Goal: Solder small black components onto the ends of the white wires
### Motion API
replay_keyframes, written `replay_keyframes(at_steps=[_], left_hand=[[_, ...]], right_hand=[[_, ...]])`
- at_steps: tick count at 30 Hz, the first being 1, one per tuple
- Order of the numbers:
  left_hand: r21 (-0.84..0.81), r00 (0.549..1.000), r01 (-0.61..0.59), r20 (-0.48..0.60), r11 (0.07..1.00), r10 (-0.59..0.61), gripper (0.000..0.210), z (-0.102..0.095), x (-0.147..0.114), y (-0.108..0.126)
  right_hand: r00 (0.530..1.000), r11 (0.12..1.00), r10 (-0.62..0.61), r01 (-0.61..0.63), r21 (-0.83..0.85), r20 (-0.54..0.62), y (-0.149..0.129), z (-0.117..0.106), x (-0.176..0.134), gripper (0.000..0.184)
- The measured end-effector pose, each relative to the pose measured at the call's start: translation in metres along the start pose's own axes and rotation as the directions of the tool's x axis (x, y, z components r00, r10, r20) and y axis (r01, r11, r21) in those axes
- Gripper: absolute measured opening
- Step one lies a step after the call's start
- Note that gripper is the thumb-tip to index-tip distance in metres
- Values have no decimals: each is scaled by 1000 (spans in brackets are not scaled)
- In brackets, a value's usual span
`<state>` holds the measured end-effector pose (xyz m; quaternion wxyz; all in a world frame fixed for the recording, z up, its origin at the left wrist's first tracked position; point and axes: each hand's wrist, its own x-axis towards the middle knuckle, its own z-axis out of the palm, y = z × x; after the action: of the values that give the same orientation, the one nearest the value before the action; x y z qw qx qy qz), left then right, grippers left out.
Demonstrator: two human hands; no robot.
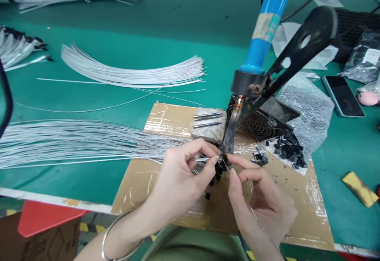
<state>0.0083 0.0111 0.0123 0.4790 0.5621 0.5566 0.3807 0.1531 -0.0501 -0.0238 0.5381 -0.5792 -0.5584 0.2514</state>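
Note:
My left hand (187, 174) pinches the end of a thin grey wire just below the tip of a soldering iron (230, 134). The iron has a blue handle (264, 31) and hangs tip down from a black metal bracket (305, 43). Between the fingers of my right hand (261, 197) is a strand of solder wire (227, 166), its front end at the iron's tip and its tail running back over the palm. Small black connectors (219, 170) on wire ends lie beneath my left fingers, partly hidden. A long bundle of grey wires (74, 142) stretches leftward from there.
Brown cardboard (139, 189) covers the work spot. Behind my hands sit a grey block (209, 130) with metal rods and a black fan (258, 124). Loose black pieces (291, 150) lie on bubble wrap (308, 102). A phone (342, 94), a yellow sponge (360, 189) and another wire bundle (133, 71) are farther out.

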Motion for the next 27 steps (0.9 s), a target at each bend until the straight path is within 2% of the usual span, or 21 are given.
replay_keyframes(at_steps=[8,15,21,27], left_hand=[[3,1000,6,-11,1000,-6,12,-1,-1,1],[6,1000,17,-9,1000,-17,12,0,-2,0],[15,1000,18,3,1000,-18,12,0,-2,-1],[21,1000,11,1,1000,-11,12,-1,-2,0]], right_hand=[[999,998,-39,38,-54,-20,-2,2,-1,19],[999,999,-16,15,-43,-37,-3,3,1,18],[998,996,-64,63,-59,-21,-1,1,2,17],[998,997,-58,56,-47,-38,0,3,0,18]])
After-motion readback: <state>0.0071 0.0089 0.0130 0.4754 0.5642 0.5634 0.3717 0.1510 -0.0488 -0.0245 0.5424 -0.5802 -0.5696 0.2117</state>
